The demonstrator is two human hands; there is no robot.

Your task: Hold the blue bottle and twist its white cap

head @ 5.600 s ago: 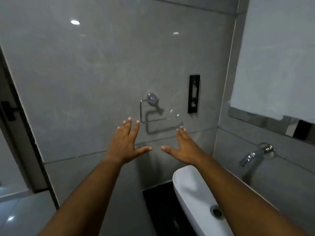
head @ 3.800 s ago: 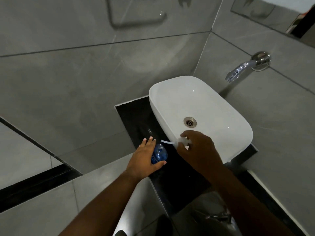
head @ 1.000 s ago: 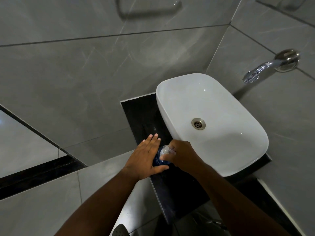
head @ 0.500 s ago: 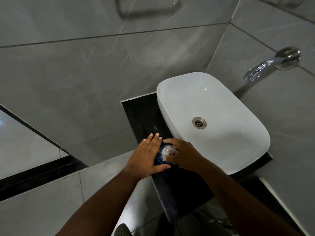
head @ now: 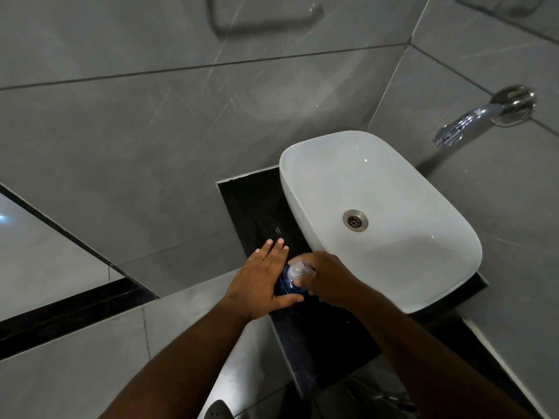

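A blue bottle (head: 286, 286) with a clear pump top (head: 298, 271) stands on the black counter (head: 260, 213), left of the white basin (head: 305, 164). My left hand (head: 260, 282) lies against the bottle's left side, fingers straight, thumb under its near side. My right hand (head: 328, 279) curls round the pump top from the right. Most of the bottle is hidden between both hands.
A chrome spout (head: 462, 122) juts from the grey tiled wall above the basin's far right. The basin has a metal drain (head: 355, 220). A shadowed towel ring (head: 263, 22) shows on the wall at top. The counter's near edge drops to pipes below.
My right hand has shifted slightly on the pump top, which has turned. My left hand stays against the bottle. Several seconds ago both hands were raised before the wall.
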